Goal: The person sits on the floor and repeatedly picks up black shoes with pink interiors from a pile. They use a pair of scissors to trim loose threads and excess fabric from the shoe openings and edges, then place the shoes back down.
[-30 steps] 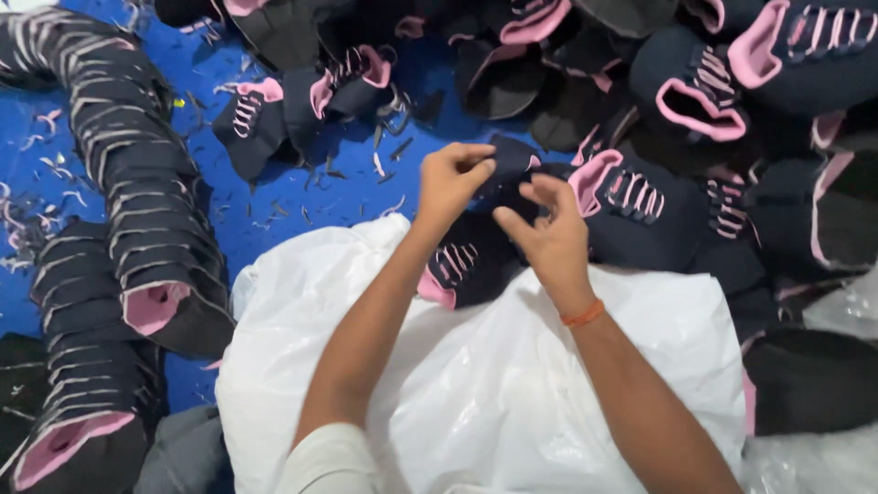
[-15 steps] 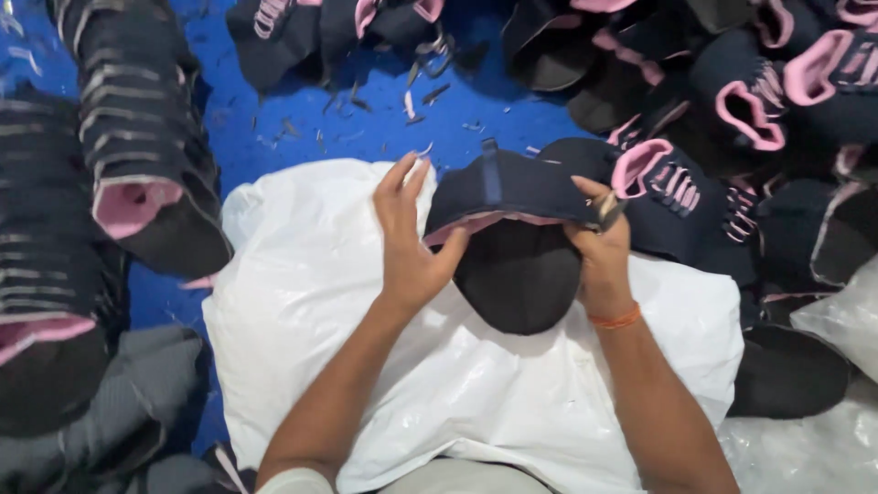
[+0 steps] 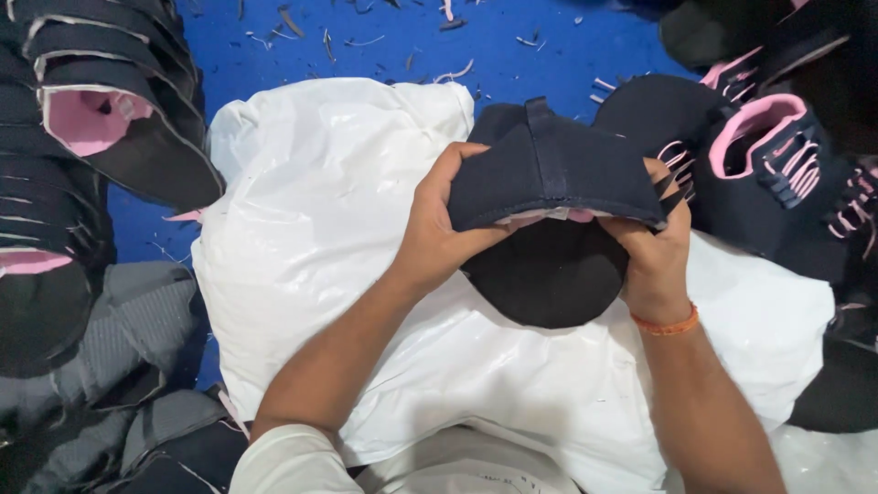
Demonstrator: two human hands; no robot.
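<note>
Mid-inspection by the look of it: left hand [image 3: 437,240] and right hand [image 3: 651,256] both clamped on the dark navy cap [image 3: 549,178] at frame centre over the white plastic bag [image 3: 320,229], probably needing a flip to check inside.

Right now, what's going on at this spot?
A person holds a dark cap in both hands over a white plastic bag. The left hand grips one side of the cap, the right hand, with an orange band on its wrist, grips the other. Stacks of dark caps with pink lining lie to the left, and more loose black and pink caps lie to the right, all on a blue floor strewn with thread scraps.
</note>
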